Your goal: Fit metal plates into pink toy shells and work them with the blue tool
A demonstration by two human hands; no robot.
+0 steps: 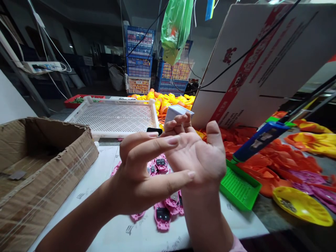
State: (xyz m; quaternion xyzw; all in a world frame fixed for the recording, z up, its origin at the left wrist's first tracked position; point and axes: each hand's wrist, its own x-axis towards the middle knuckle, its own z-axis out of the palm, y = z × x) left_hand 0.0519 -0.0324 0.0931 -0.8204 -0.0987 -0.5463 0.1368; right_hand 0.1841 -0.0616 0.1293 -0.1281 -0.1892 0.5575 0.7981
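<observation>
My left hand reaches across the front of my right, its thumb and fingers spread and nothing visible between them. Palm toward me, my right hand is raised with thumb apart and fingers slightly curled. The left fingertips and thumb overlap the right palm and wrist in view; whether they touch I cannot tell. Beneath and behind both hands, several pink plastic housings with black inserts lie on a white printed sheet. My hands hide part of that pile. A small black rounded piece shows just beyond my left fingers.
An open cardboard box stands at left, a white perforated tray behind. At right are a green basket, a yellow dish, a blue-handled electric screwdriver and orange parts. A large carton leans behind.
</observation>
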